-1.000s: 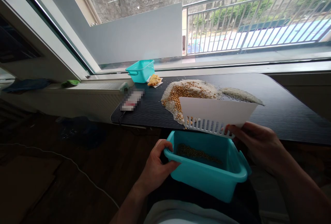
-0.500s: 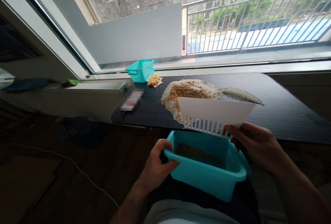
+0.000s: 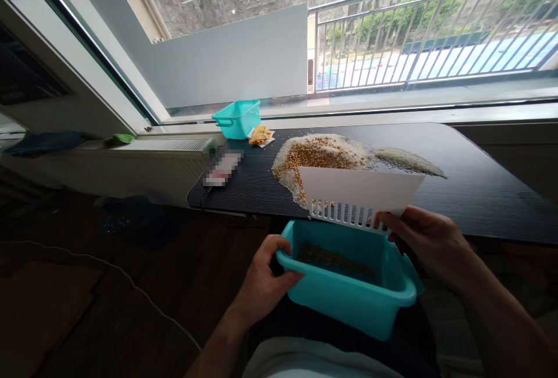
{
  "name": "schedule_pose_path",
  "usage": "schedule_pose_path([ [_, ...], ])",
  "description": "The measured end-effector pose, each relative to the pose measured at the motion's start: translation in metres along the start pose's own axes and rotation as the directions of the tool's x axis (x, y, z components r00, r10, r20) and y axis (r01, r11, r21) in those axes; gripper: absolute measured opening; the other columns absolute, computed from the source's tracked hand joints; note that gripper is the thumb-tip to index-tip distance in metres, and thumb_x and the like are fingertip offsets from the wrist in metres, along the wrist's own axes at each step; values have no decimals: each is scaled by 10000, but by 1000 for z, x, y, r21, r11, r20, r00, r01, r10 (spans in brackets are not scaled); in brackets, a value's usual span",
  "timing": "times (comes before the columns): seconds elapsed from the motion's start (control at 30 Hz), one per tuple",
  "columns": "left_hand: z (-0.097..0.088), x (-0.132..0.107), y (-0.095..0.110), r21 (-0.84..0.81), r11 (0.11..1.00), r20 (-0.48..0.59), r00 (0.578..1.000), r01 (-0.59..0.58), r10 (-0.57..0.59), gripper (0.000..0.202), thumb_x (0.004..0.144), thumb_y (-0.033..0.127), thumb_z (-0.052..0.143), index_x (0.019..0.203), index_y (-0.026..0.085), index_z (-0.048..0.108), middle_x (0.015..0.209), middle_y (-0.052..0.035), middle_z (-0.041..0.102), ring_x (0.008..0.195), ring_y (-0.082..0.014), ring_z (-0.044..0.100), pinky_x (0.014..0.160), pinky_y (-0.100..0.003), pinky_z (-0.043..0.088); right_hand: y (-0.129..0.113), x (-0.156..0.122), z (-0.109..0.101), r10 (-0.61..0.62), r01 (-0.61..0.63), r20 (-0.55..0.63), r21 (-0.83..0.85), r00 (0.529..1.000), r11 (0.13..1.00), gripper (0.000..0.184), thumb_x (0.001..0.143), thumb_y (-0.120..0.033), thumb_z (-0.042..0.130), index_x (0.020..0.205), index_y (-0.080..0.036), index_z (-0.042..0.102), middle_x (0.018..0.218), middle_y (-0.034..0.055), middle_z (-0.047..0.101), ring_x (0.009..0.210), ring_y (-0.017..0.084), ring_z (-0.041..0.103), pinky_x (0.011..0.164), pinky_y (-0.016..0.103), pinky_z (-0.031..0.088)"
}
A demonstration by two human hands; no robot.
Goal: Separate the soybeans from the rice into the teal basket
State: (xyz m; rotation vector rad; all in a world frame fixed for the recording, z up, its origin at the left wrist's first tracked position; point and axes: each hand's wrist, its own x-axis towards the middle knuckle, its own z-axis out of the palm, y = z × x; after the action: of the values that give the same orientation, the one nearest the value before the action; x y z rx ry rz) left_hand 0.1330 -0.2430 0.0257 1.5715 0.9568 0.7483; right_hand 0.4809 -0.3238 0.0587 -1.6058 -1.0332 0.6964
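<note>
My left hand [image 3: 270,282] grips the left rim of a turquoise plastic bin [image 3: 349,293], which is at the table's front edge, above my lap. Small greenish-brown grains [image 3: 331,259] cover part of the bin's floor. In my right hand [image 3: 422,238] is a white slotted scraper [image 3: 361,189], pinched at its lower right corner and tilted over the bin's far rim. Behind the scraper, on the table, spreads a pile of white rice-like grains mixed with yellow kernels [image 3: 322,154]; the scraper hides its front part.
A strip of paler grains [image 3: 405,160] trails right across the black table [image 3: 483,192]. Toward the window stand a smaller turquoise bin [image 3: 239,119] and a yellow crumpled item [image 3: 260,135] on white paper. A blurred-out device [image 3: 223,170] with a cable lies at the left edge.
The scraper has tilted slightly, its upper right corner shifting a little left and down. Both hands and the bin stay practically where they were.
</note>
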Motion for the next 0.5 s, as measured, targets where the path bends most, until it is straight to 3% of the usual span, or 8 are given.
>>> schedule_pose_path([
  [0.13, 1, -1, -2, 6, 1000, 0, 1000, 10, -10, 280, 865, 358, 988, 992, 268, 756, 1058, 1, 726, 1017, -268, 703, 951, -351, 598, -1, -4, 0, -7, 7, -7, 23, 1000, 1000, 741, 679, -1070, 1042, 870, -355, 992, 857, 59, 935, 692, 279, 800, 679, 431, 750],
  [0.33, 2, -1, 0, -1, 1000, -27, 1000, -5, 5, 286, 854, 364, 971, 978, 270, 731, 1051, 5, 705, 1005, -260, 691, 934, -341, 593, -6, -2, 17, -31, 31, -28, 6, 999, 999, 874, 644, -1162, 975, 823, -306, 974, 758, 65, 878, 626, 246, 763, 599, 379, 684],
  [0.5, -1, 0, 5, 31, 999, 13, 1000, 8, -9, 299, 862, 390, 967, 965, 273, 712, 1033, 11, 685, 994, -261, 681, 974, -359, 608, 0, -2, 22, -14, 14, -24, 0, 1000, 1000, 890, 633, -1164, 969, 816, -293, 966, 802, 83, 911, 612, 252, 778, 601, 387, 712],
])
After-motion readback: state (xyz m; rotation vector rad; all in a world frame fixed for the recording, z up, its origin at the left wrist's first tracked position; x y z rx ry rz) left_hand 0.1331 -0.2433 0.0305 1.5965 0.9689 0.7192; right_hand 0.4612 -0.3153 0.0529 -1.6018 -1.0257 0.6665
